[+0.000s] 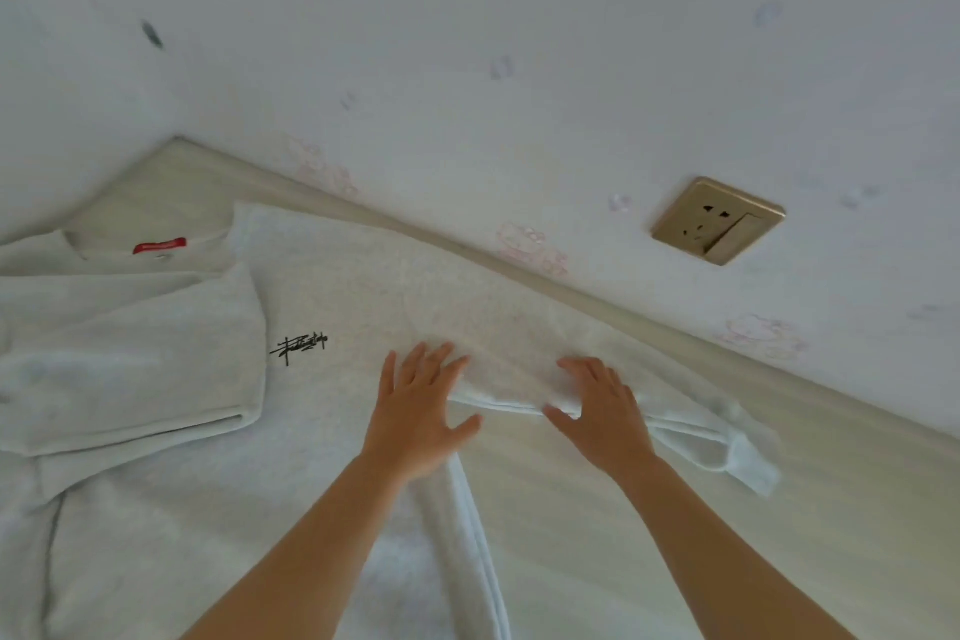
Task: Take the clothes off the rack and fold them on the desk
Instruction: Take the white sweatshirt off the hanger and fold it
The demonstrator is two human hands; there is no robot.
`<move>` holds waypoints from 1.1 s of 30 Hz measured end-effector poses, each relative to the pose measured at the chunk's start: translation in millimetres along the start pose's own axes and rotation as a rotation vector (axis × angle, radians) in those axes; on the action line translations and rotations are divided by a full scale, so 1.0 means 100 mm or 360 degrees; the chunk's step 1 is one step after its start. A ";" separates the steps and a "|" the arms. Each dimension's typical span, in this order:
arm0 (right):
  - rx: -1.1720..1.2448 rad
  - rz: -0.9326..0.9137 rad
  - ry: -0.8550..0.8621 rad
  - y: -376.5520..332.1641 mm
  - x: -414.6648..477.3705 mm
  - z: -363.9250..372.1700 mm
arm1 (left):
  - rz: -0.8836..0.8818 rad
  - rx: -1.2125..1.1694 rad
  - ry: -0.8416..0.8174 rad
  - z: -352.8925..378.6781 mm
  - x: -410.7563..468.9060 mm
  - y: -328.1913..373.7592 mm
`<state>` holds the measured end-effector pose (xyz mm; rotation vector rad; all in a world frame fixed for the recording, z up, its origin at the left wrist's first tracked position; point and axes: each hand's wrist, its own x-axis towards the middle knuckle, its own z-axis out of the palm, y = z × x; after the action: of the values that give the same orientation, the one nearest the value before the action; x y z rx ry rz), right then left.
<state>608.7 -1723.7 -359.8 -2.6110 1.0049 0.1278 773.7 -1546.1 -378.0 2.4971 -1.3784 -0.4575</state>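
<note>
- At the left of the frame, a pale grey sweatshirt [156, 353] is spread on the light wooden surface [805, 525], with one sleeve folded across its body.
- A red label [159, 245] is seen at the collar, in the upper left.
- A small black print [298, 347] is shown on the chest, left of centre.
- At centre, the left hand [415, 411] is laid flat on the garment, its fingers straight and spread, gripping nothing.
- Just right of it, the right hand [602, 416] is pressed flat on a folded edge of the cloth, fingers straight.
- The other sleeve [727, 437] is stretched out to the right across the surface.
- On the white wall [467, 42], at the upper right, a gold-coloured socket [718, 219] is mounted.
</note>
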 end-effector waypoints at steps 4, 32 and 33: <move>-0.0194 0.0100 0.0111 0.64 -0.12 -0.14 | 0.0166 0.0098 0.0105 0.18 0.24 0.43; 0.2493 0.2103 0.0948 1.65 -0.26 -0.61 | -0.0118 0.0047 -0.0420 0.37 0.56 0.91; 0.2641 0.1987 0.0921 1.64 -0.23 -0.62 | -0.0074 -0.0033 -0.0374 0.36 0.58 0.97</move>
<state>479.8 -1843.8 -342.9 -0.3484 1.6406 -0.8105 713.7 -1648.2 -384.4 2.5280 -1.3896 -0.7933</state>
